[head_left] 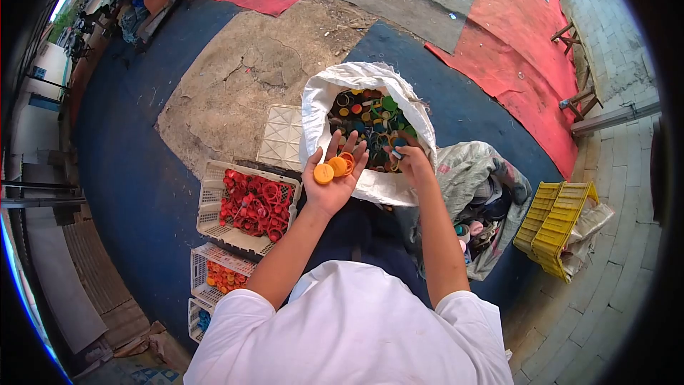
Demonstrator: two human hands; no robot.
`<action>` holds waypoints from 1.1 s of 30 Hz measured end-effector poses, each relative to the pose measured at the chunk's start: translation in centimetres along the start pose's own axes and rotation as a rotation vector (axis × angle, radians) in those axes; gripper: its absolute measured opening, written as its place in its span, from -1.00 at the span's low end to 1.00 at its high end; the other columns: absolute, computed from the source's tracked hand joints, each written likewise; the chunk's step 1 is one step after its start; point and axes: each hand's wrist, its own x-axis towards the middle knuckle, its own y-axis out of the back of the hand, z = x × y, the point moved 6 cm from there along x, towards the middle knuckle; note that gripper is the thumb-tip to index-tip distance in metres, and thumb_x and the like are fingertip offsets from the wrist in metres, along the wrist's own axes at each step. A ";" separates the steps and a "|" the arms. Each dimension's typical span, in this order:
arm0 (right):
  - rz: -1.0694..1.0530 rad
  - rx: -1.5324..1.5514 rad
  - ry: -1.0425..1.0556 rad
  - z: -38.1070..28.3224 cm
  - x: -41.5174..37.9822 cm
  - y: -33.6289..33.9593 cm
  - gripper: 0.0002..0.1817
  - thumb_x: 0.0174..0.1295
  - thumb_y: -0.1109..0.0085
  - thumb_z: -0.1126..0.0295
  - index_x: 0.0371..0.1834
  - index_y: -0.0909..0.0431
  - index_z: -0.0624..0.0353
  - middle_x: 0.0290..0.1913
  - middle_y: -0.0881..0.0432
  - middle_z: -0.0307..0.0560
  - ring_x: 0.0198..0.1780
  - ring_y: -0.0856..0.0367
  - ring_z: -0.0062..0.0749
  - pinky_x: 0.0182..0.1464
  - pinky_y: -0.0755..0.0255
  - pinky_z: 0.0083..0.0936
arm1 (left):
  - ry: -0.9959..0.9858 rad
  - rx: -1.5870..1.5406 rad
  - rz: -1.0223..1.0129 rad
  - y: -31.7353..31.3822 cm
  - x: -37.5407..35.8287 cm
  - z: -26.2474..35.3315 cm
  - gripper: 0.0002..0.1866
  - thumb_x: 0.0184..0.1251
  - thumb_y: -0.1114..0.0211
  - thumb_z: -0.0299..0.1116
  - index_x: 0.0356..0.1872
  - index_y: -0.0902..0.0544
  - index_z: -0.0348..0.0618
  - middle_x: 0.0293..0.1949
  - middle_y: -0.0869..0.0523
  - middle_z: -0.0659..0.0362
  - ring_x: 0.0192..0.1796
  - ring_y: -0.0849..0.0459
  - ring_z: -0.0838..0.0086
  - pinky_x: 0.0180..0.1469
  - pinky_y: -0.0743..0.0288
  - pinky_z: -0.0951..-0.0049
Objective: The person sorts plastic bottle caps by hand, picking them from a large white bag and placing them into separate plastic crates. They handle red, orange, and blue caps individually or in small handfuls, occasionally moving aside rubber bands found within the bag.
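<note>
- At the far left of the group, a small white crate [193,322] holds a few blue pieces [204,320]; part of it is hidden by the person's sleeve.
- Just above it in the view, a middle crate [200,262] with open lattice walls holds orange pieces [226,277], partly behind the left forearm.
- Next comes a larger pale crate [212,198], filled with red caps and rings [253,203].
- Beyond that crate, near the white sack, lies a pale ribbed plastic piece [280,135] on the bare patch of ground.
- The left hand [336,180] is palm up at the near left edge of the sack's mouth, its fingers spread apart. Orange caps [330,170] lie on the palm and fingers, with an orange ring [348,160] beside them.
- The white sack [388,190] stands in front of the person, its rim rolled outward. Inside are mixed caps and rings [367,115] in green, yellow, orange and dark colours.
- The right hand [411,162] is over the near right part of the sack's mouth, its thumb and fingertips together on a small blue cap [397,153].
- Right of the white sack, a grey sack [456,171] lies open with mixed items [491,207] inside, some pink and some dark.
- At the far right, yellow crates [545,222] sit near the paved strip, a crumpled clear bag [588,228] against them.
</note>
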 end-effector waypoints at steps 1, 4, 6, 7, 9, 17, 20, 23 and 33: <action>-0.040 -0.001 0.018 -0.2 -0.1 -0.2 -0.27 0.23 0.03 0.68 0.54 -0.13 0.24 0.32 -0.44 0.11 0.12 -0.66 -0.16 -0.05 -0.56 -0.42 | 0.002 0.000 0.006 0.0 0.0 0.0 -0.50 0.47 -0.07 -0.15 0.35 -0.54 -0.11 0.42 -0.46 -0.08 0.47 -0.38 -0.04 0.56 -0.19 0.00; 0.005 -0.112 0.053 -0.3 -0.3 -0.5 -0.23 0.23 0.01 0.67 0.57 -0.08 0.24 0.33 -0.44 0.12 0.12 -0.65 -0.17 -0.01 -0.57 -0.39 | 0.014 0.005 -0.012 -0.2 0.3 0.0 -0.50 0.47 -0.07 -0.15 0.35 -0.54 -0.11 0.42 -0.46 -0.08 0.47 -0.38 -0.03 0.56 -0.19 -0.01; 0.000 -0.101 0.075 -0.4 -0.5 -0.7 -0.24 0.21 0.01 0.67 0.56 -0.12 0.25 0.33 -0.45 0.10 0.16 -0.63 -0.17 0.02 -0.56 -0.41 | 0.018 0.001 -0.019 -0.2 0.2 -0.1 -0.50 0.47 -0.07 -0.15 0.34 -0.54 -0.11 0.42 -0.46 -0.09 0.47 -0.37 -0.03 0.56 -0.19 -0.01; -0.002 -0.094 0.083 -0.5 -0.6 -0.8 -0.25 0.20 0.00 0.67 0.55 -0.15 0.26 0.33 -0.46 0.10 0.18 -0.62 -0.16 0.03 -0.56 -0.42 | 0.020 -0.002 -0.017 -0.2 0.3 0.0 -0.50 0.47 -0.07 -0.15 0.34 -0.54 -0.12 0.42 -0.46 -0.09 0.47 -0.37 -0.03 0.56 -0.19 -0.01; 0.038 -0.141 0.119 -0.5 0.3 0.0 -0.27 0.17 -0.01 0.67 0.51 -0.23 0.28 0.35 -0.46 0.08 0.21 -0.60 -0.10 0.13 -0.52 -0.42 | 0.021 -0.004 -0.018 -0.4 0.4 0.2 -0.51 0.47 -0.07 -0.16 0.34 -0.55 -0.11 0.42 -0.46 -0.09 0.47 -0.37 -0.03 0.56 -0.19 -0.02; 0.518 -1.301 0.608 0.5 3.2 3.3 -0.32 0.08 -0.16 0.54 0.39 -0.45 0.15 0.49 -0.33 0.11 0.57 -0.10 0.02 0.40 -0.31 -0.19 | -0.012 0.009 0.014 -0.5 0.7 1.8 -0.52 0.46 -0.06 -0.18 0.31 -0.57 -0.08 0.44 -0.44 -0.09 0.49 -0.35 -0.02 0.56 -0.19 -0.03; 0.362 -1.615 0.044 -0.4 0.5 -0.5 -0.48 0.13 -0.24 0.48 0.24 -0.58 0.03 0.42 -0.41 -0.02 0.47 -0.27 0.03 0.38 -0.32 -0.03 | -0.005 0.001 0.012 -0.9 0.8 1.8 -0.52 0.45 -0.06 -0.18 0.33 -0.56 -0.08 0.45 -0.43 -0.09 0.50 -0.34 -0.03 0.56 -0.18 -0.04; 0.352 -1.762 -0.003 3.5 3.0 2.2 -0.63 0.18 -0.35 0.21 0.08 -0.66 -0.12 0.15 -0.62 -0.13 0.25 -0.50 -0.04 0.20 -0.39 0.06 | 0.001 -0.014 0.025 -1.1 0.9 1.9 -0.51 0.46 -0.05 -0.18 0.33 -0.56 -0.08 0.45 -0.42 -0.09 0.50 -0.34 -0.03 0.56 -0.18 -0.04; 0.327 -1.841 -0.003 5.3 3.6 3.6 -0.70 0.16 -0.35 0.07 -0.10 -0.76 -0.11 -0.01 -0.74 -0.15 0.20 -0.55 -0.11 0.15 -0.38 -0.01 | 0.014 -0.018 0.069 -0.8 1.5 2.3 -0.52 0.46 -0.04 -0.17 0.33 -0.56 -0.08 0.44 -0.43 -0.09 0.47 -0.38 -0.03 0.56 -0.19 -0.04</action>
